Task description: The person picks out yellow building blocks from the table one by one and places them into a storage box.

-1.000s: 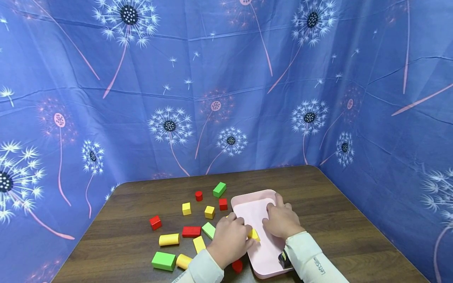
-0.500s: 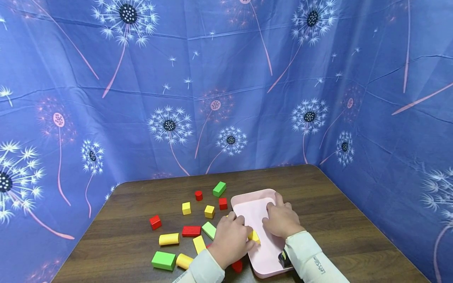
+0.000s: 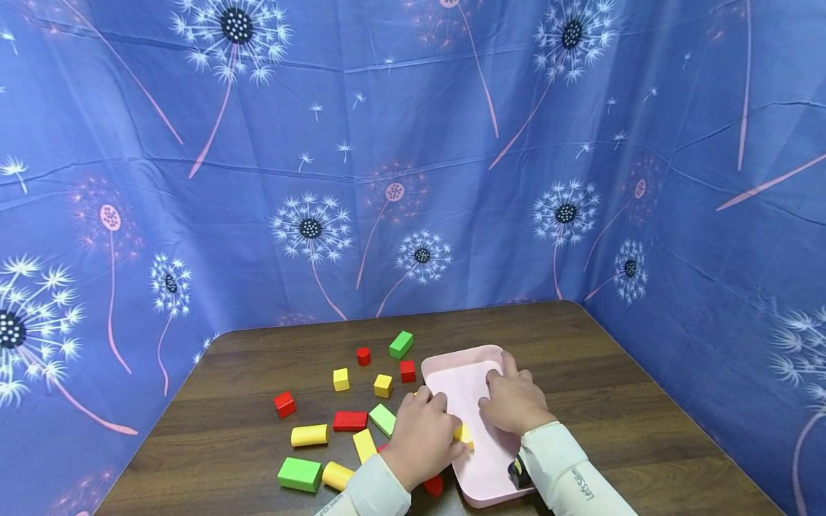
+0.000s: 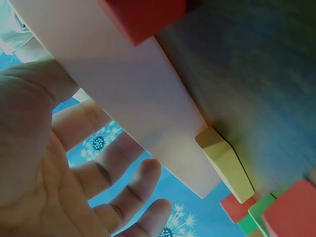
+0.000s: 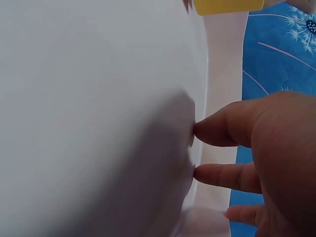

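Yellow block (image 3: 462, 436) inside pink tray (image 3: 487, 471), near its left wall | I have left hand (image 3: 422, 438) pinching it | my right hand (image 3: 514, 401) spread, holding nothing, fingertips touching tray's right side

The right sleeve (image 3: 568, 469) reads "Let'sSlim" in dark lettering (image 3: 582, 484).
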Available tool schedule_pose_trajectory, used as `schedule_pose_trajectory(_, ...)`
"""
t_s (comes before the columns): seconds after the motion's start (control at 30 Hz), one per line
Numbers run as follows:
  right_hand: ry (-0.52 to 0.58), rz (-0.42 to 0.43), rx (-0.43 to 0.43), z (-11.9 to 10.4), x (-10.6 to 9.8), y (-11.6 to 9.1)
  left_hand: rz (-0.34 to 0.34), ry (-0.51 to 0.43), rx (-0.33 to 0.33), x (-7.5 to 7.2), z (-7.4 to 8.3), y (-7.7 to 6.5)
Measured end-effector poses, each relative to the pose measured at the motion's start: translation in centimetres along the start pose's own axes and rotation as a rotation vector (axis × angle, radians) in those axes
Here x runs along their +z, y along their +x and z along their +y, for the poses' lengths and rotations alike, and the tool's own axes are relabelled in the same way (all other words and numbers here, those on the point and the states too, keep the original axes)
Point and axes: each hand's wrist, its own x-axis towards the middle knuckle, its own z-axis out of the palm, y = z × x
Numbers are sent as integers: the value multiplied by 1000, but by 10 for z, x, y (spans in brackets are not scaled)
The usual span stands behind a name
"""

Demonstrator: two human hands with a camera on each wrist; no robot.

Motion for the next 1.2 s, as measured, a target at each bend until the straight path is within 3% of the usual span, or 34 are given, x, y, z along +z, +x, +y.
schedule_pose_trajectory(0.4, 11, -9, 8, -1, 2, 2, -35, -13, -6, 1, -1, 0)
schedule_pose_trajectory(0.73, 12, -10, 7, -2, 0, 0, 3, -20, 6, -2, -2, -1)
schedule_pose_trajectory(1.2, 4, -5, -1, 1, 4, 2, -12, -23, 0, -1, -2, -1)
